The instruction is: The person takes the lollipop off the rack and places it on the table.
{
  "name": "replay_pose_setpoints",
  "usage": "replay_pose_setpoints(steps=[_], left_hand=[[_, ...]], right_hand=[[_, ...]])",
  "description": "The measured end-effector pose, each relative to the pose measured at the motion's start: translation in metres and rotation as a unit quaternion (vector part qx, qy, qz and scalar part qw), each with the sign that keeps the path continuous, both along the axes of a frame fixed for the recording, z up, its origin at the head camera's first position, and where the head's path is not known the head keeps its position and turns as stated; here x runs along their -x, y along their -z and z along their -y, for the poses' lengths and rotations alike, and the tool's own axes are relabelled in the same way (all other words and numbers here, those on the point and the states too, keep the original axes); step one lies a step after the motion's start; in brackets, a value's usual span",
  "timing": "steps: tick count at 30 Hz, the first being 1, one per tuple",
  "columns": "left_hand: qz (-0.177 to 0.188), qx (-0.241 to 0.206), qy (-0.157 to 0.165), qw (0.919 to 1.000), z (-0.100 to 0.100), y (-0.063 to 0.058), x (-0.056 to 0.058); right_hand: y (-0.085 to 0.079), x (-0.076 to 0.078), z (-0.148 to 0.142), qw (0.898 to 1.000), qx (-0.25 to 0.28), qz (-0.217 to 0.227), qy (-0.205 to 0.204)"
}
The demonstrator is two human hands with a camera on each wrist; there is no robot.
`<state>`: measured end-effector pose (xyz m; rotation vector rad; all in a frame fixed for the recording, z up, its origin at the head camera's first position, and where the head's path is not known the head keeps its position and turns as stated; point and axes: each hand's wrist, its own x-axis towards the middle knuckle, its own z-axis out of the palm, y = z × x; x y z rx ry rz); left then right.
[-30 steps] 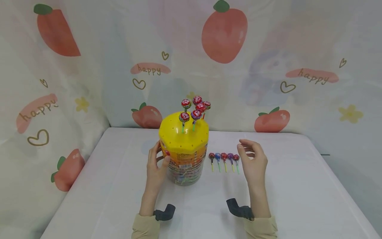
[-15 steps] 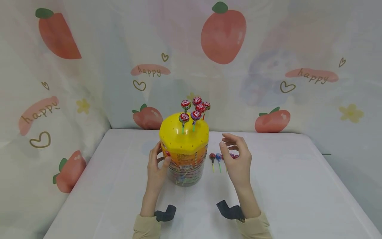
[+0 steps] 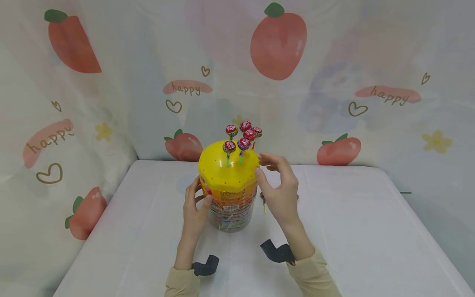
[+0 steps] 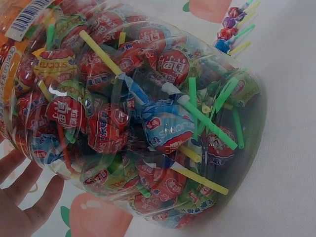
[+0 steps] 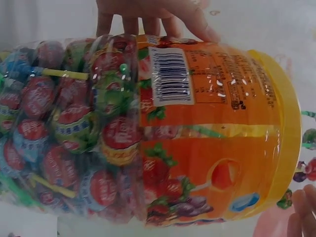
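Note:
A clear plastic jar (image 3: pixel 231 216) packed with wrapped lollipops stands upright on the table, with an orange label (image 5: pixel 197 133) around its upper part. Its yellow lid (image 3: pixel 215 169) is dotted with small holes, and several lollipops (image 3: pixel 229 146) stick up from it on their sticks. My left hand (image 3: pixel 194 210) holds the jar's left side, thumb toward the front and fingers round behind. At the lid's right edge is my right hand (image 3: pixel 280 192), thumb and fingers apart, fingertips close to the rim, nothing between them.
A row of loose lollipops (image 4: pixel 228 33) lies on the white table (image 3: pixel 148 247) right of the jar, mostly hidden behind my right hand in the head view. A fruit-print curtain (image 3: pixel 278 103) closes off the back and sides.
My right hand has moved left from beyond the loose lollipops to the lid's right edge, now covering most of that row. My left hand stays on the jar.

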<state>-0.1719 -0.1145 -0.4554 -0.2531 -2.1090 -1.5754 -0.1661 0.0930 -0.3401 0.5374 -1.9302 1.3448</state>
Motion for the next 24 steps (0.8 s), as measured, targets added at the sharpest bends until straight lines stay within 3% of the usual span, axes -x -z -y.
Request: replay_pose_setpoints(steps=[13,24], left_hand=[[-0.001,0.008,-0.005,1.0,0.0,0.0,0.0],[-0.011,0.005,-0.002,0.9999,0.0,0.001,0.001]], right_hand=[[-0.016,0.016,0.022,0.999,0.006,-0.033,-0.033],[-0.021,0.02,0.031,0.999,0.027,-0.039,-0.019]])
